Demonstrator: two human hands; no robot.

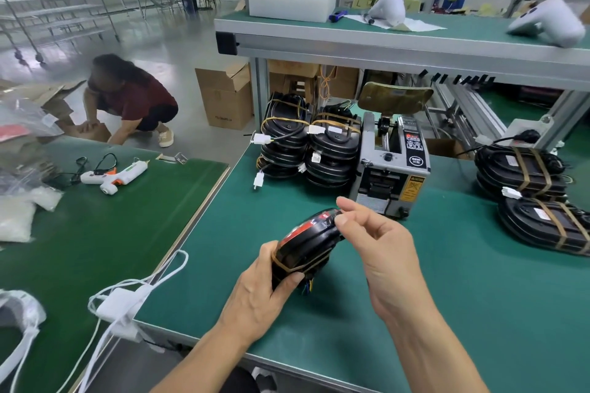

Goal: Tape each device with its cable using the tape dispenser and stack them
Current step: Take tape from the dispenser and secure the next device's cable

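One head-worn wide-angle view looks forward and down, close over the green bench [447, 313], workshop floor beyond.

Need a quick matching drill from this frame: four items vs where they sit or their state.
Items:
1. tape dispenser
2. glue gun
3. device
4. cardboard box

Places or states:
A. on the floor by the bench leg
B. gripped in the left hand, right hand pinching its top edge
C. lying on the darker green table at left
D. upright between stacks of taped devices

Pairs: 1-D, 2-C, 3-B, 4-A
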